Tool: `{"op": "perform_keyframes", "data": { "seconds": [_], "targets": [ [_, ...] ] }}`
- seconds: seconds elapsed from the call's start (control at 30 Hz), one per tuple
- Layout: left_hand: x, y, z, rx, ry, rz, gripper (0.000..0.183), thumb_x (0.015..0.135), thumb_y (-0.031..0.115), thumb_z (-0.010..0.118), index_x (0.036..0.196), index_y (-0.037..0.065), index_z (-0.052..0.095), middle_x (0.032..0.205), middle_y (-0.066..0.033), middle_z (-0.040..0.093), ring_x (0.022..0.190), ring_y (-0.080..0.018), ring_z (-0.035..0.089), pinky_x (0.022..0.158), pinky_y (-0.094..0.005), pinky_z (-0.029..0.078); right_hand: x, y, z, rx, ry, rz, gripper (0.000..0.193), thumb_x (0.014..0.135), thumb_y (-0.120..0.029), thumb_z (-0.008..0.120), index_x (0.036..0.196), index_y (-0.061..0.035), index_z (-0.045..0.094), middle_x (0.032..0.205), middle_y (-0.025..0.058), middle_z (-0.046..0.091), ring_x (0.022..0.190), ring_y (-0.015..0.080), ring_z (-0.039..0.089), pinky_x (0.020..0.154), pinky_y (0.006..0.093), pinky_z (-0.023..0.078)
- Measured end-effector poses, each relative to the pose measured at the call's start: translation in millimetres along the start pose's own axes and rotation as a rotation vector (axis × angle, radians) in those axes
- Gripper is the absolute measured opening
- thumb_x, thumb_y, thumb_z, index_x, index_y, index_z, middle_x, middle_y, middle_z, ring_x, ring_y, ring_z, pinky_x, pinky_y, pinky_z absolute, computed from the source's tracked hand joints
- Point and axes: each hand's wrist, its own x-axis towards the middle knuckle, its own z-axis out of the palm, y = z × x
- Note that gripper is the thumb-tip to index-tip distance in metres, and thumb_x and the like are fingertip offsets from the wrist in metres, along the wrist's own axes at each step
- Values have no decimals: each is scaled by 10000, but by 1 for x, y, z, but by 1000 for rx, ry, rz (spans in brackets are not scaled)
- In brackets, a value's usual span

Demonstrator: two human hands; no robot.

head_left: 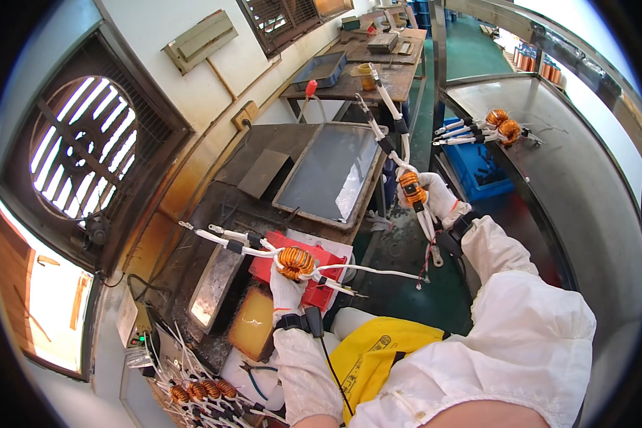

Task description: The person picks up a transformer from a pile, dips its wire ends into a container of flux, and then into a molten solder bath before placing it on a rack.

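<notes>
Both hands are busy, each in a white glove and each closed on a coil. The left hand holds up one copper coil from below, over a red box, its white leads sticking out to both sides. The right hand is raised farther from the body and grips a second coil, with leads running up past the fingers and others hanging below, a metal lug at one end. I can't make out every finger, as the coils hide some. Black bands circle both wrists.

The red box stands on a dark, grimy counter, next to a metal trough and a shallow pan of something amber. Farther back lies a wide grey tray. At the lower left, more coils lie bunched together, their leads tangled. To the right, two coils rest on a steel counter, with a blue bin of small dark pieces by its edge. A yellow cloth hangs at the person's front.
</notes>
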Motion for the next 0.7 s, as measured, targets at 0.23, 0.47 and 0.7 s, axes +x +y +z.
{"op": "perform_keyframes", "data": {
  "seconds": [0.23,0.47,0.7],
  "targets": [
    [1,-1,-1,-7,-25,15,500,971,458,338,1197,60,539,1109,-176,624,981,-408,627,838,-499,521,-6,2,4,-27,8,11,448,764,-111,434,1183,29,514,963,170,621,803,308,635,784,471,548],
    [3,-1,2,-23,-4,-10,414,979,426,371,1169,99,538,1126,-116,607,986,-319,631,804,-459,535,-8,9,-20,-550,501,-149,414,746,34,495,1158,24,532,980,134,614,831,225,640,796,313,539],
    [8,-1,-7,-23,-12,-17,371,985,402,384,1146,112,549,1106,-70,600,977,-250,623,810,-436,538,-8,5,7,-1835,509,-677,404,784,-88,560,1187,-100,546,1001,169,599,923,306,601,776,402,486]
  ]
}}
